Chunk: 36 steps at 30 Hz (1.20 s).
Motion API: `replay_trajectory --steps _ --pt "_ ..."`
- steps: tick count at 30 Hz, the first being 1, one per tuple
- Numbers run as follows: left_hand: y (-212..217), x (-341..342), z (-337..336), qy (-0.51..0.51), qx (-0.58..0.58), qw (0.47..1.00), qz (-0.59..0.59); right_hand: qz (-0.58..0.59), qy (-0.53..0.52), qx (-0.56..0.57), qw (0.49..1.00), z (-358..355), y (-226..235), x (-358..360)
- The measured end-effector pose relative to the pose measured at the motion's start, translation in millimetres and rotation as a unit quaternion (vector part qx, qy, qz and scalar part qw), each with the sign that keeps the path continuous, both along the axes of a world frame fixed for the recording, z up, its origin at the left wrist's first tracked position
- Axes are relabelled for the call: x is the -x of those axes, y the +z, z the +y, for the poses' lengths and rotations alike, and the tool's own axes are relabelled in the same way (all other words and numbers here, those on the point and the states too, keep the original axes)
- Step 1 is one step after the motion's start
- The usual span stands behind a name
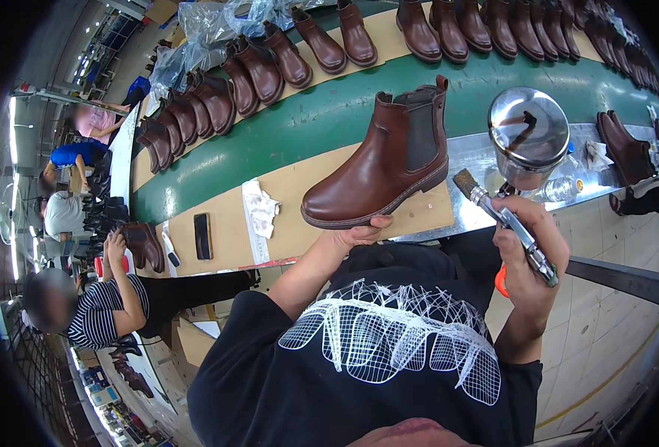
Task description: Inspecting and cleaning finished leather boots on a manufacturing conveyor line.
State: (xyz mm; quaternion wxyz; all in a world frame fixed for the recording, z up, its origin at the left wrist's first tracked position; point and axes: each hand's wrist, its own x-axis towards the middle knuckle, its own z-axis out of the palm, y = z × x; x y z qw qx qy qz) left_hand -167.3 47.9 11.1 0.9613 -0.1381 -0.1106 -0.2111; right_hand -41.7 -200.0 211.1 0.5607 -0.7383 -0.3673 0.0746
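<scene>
A brown ankle boot (378,167) with a dark elastic side panel and a heel tab is held upright above the work surface, toe to the left. My left hand (361,234) is closed on it from beneath, its thumb along the sole edge; the other fingers are mostly hidden. My right hand (532,257) grips a metal spray gun (519,232), fingers wrapped round its body. On the gun sits a shiny steel cup (527,134), its lid stained dark brown. The gun's brown-crusted front end (465,183) points toward the boot's heel, apart from it.
Rows of brown boots (266,71) line the far side of the green belt (292,141). Cardboard (288,194) nearer me carries a phone (203,236) and white cloth (259,208). Clear bottles (560,188) and more boots (624,149) stand right. A co-worker (106,313) handles boots at left.
</scene>
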Motion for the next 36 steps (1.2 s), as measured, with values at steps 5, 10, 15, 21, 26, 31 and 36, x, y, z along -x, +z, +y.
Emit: replay_trajectory --steps 5,10,15,21,26,31,36 --pt "2.4 -3.0 1.6 0.002 -0.014 1.0 -0.009 -0.013 0.016 0.01 1.0 -2.6 -2.3 5.8" --pt "4.6 -2.3 4.7 0.005 -0.03 0.999 -0.017 -0.031 0.035 0.018 0.999 -2.5 -4.5 8.4" --pt "7.1 -2.9 7.3 0.009 -0.046 0.999 -0.027 -0.025 0.048 0.032 0.998 -4.2 -3.8 10.6" --pt "11.5 -2.0 8.4 0.013 -0.059 0.998 -0.03 -0.033 0.048 0.031 0.998 -5.2 -7.1 13.1" --pt "14.2 -3.4 11.8 -0.016 -0.013 0.999 -0.047 -0.022 0.048 0.036 0.998 -6.9 -9.6 13.8" --pt "18.2 -1.5 10.2 -0.016 -0.037 0.999 -0.03 -0.006 0.03 0.035 0.999 -10.6 -13.9 10.8" --pt "10.9 2.8 12.7 -0.015 -0.04 0.998 -0.043 -0.024 0.004 0.028 0.999 -13.4 -17.2 6.5"
